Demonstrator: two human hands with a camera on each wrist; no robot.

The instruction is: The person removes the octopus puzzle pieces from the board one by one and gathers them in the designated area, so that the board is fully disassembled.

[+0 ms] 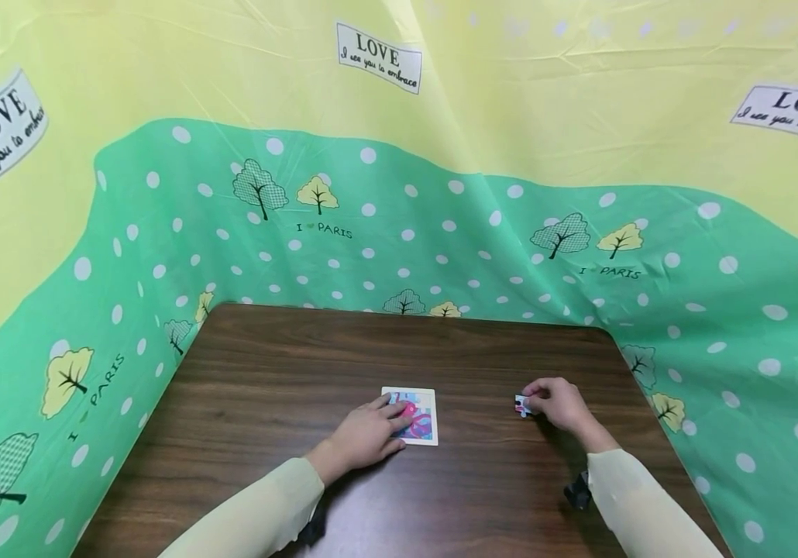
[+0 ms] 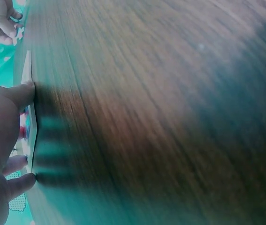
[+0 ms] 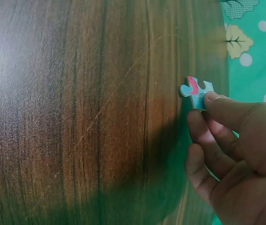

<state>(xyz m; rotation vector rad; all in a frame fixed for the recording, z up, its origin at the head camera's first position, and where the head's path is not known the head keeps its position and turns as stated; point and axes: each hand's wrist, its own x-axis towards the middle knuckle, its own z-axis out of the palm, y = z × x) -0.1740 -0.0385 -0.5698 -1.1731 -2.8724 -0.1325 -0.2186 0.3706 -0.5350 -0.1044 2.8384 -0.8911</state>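
A small square puzzle in a white frame (image 1: pixel 427 392) lies on the wooden table, its picture pink, blue and purple. My left hand (image 1: pixel 362 436) rests on its left part with spread fingers, which hide some of the picture. In the left wrist view the left hand (image 2: pixel 1 140) touches the frame's edge (image 2: pixel 33 126). To the right of the frame, my right hand (image 1: pixel 561 403) pinches a loose puzzle piece (image 1: pixel 521 405). The right wrist view shows this light blue and pink piece (image 3: pixel 196 93) between thumb and fingers of the right hand (image 3: pixel 240 145), held by one side.
The dark brown table (image 1: pixel 287 349) reaches back to a green and yellow curtain (image 1: pixel 371 186) with dots, trees and printed words. That cloth also hangs along the left and right sides. Dark objects (image 1: pixel 578 491) show at both wrists.
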